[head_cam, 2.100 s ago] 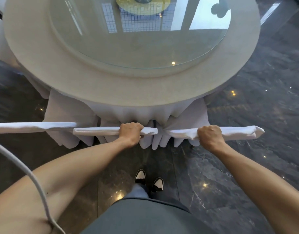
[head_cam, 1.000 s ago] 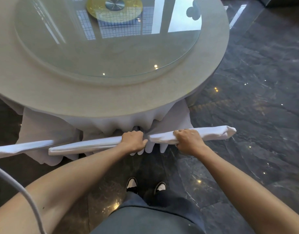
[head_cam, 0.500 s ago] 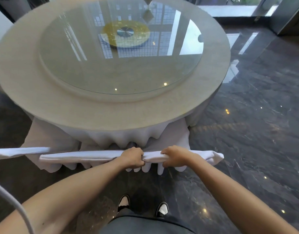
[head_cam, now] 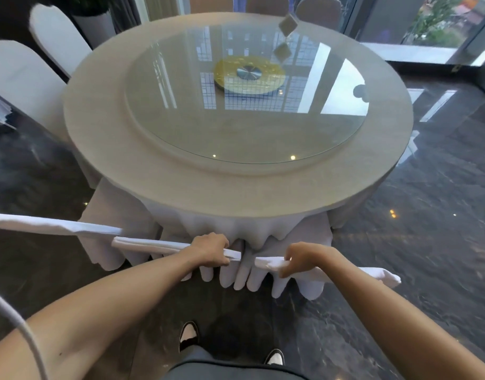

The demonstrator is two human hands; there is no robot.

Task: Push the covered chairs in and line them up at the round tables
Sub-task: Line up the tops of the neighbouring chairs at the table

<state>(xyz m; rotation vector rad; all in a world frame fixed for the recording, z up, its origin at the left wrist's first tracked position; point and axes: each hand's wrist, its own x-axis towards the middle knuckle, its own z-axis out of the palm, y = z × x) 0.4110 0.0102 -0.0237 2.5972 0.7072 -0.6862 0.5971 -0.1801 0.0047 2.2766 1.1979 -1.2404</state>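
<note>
Chairs: two white-covered backs at 6 o'clock of table (head_cam: pixel 104 149). Left hand (head_cam: pixel 211 249) clamps left chair (head_cam: pixel 153 245) top; right hand (head_cam: pixel 300 259) pinches right chair (head_cam: pixel 373 274) top, loosely. Risk: cover slips, right chair skews; uneven push knocks backs together, snags tablecloth (head_cam: pixel 235 231).

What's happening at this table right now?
A person stands at a round table topped by a glass turntable. The left hand grips the top of one covered chair back; the right hand pinches the top of the next chair back. Both chairs sit tucked against the tablecloth.
</note>
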